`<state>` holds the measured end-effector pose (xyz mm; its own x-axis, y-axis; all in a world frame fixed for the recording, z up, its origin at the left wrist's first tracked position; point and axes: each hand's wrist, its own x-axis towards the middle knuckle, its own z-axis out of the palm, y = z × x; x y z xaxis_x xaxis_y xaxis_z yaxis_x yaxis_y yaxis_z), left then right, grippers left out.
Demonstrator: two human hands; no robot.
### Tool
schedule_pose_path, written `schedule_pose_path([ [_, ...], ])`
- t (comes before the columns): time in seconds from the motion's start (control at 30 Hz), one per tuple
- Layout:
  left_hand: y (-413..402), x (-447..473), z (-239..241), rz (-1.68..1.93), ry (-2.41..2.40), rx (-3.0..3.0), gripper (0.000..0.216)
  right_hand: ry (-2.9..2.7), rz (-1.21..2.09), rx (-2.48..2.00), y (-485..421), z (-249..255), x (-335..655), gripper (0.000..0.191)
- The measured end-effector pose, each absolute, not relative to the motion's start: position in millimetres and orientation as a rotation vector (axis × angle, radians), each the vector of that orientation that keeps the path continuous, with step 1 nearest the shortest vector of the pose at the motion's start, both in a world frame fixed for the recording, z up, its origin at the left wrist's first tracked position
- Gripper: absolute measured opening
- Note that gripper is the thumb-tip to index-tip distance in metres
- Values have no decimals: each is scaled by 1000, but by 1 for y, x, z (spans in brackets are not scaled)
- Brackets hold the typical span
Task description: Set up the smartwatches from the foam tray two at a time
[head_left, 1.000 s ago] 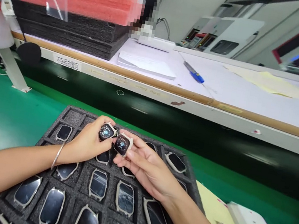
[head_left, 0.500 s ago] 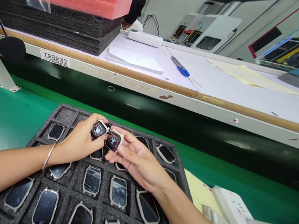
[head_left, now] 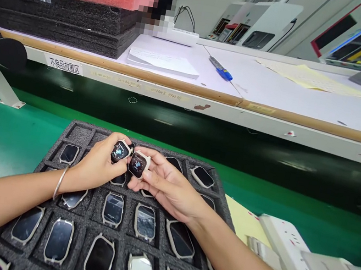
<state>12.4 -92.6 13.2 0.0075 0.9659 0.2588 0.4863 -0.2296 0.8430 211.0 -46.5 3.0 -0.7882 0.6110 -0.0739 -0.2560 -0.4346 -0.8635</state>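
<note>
My left hand (head_left: 100, 163) is closed on a strapless smartwatch (head_left: 120, 151) whose round dial glows on a dark screen. Close beside it, my right hand (head_left: 165, 181) grips a second smartwatch (head_left: 138, 165) between thumb and fingers, its screen also lit. Both watch faces are turned up towards me, almost touching. Below the hands lies a dark grey foam tray (head_left: 80, 229) with square compartments. Many of them hold strapless watches with dark screens, such as one watch (head_left: 113, 209) just under my hands. Part of the tray is hidden by my forearms.
Beyond the tray runs a long white bench (head_left: 278, 96) with a pen (head_left: 220, 69), paper pad (head_left: 163, 61) and yellow sheet (head_left: 312, 78). Stacked black and red foam (head_left: 58, 15) stands at its left. A white power strip (head_left: 284, 239) with plugs is at right. A person sits behind the foam.
The view has tipped slightly, so the bench appears higher. Both hands keep hold of their watches in nearly the same pose; the left watch is turned a little.
</note>
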Motion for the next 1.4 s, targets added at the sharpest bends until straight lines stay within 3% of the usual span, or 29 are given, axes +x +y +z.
schedule_pose_path([
  [1.4, -93, 10, 10, 1204, 1457, 1830, 26, -1311, 2146, -528, -49, 5, 212, 52],
])
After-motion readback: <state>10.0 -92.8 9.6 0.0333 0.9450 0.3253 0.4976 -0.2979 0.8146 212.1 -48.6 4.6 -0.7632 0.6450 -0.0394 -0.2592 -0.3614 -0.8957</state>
